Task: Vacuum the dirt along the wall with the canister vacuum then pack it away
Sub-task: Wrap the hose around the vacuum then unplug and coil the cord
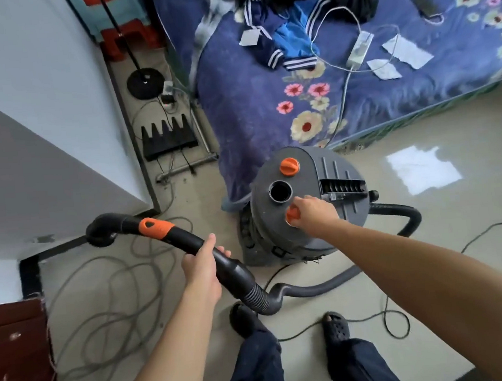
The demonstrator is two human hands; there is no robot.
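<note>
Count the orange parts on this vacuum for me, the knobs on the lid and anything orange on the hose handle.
Orange knobs on the canister lid: 2, the far knob and the near knob, which the right hand grips.
Orange grip on the hose handle: 1.
Total: 3.

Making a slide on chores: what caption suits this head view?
Left hand grips the hose handle while right hand pinches an orange knob on the vacuum beside a bed.

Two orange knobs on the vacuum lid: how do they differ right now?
The far knob is untouched and fully visible; near knob is held by the right hand, partly hidden. The far knob sits beyond the open port; near knob sits on this side. Both orange, on the grey lid.
</note>
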